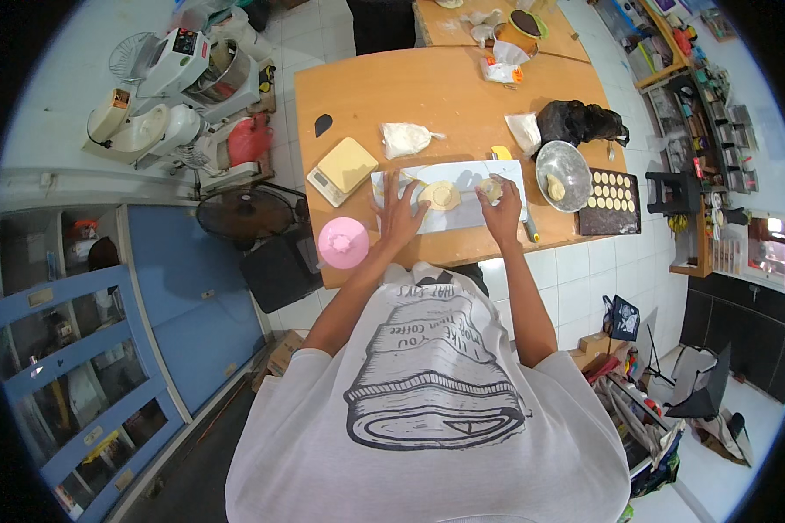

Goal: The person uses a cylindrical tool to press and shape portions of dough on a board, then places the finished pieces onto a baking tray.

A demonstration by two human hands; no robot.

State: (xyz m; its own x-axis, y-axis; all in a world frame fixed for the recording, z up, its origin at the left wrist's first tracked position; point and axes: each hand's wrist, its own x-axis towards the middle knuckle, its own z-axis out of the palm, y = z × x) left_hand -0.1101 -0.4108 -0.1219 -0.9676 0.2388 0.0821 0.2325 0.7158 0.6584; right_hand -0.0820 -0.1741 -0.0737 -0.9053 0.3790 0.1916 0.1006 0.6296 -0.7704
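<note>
A flat, round sheet of dough (439,195) lies on a white marble-patterned board (458,221), with a circular mark in its middle. My left hand (400,210) rests on the board left of the dough. Its fingers are spread, and the thumb reaches the dough's edge. On the board's right side, my right hand (504,204) has its thumb and fingers around a small round pale object (489,188). The fingers partly cover this object, so I cannot tell whether it is a cutter or a piece of dough.
A kitchen scale (327,186) and a pink plastic container (344,243) stand left. Bagged white powder (407,140) lies behind the board. Rightward are a yellow scraper (501,152), a yellow-and-grey tool handle (531,230), a metal bowl (579,167) holding dough, and a baking tray (605,225) with several dough rounds.
</note>
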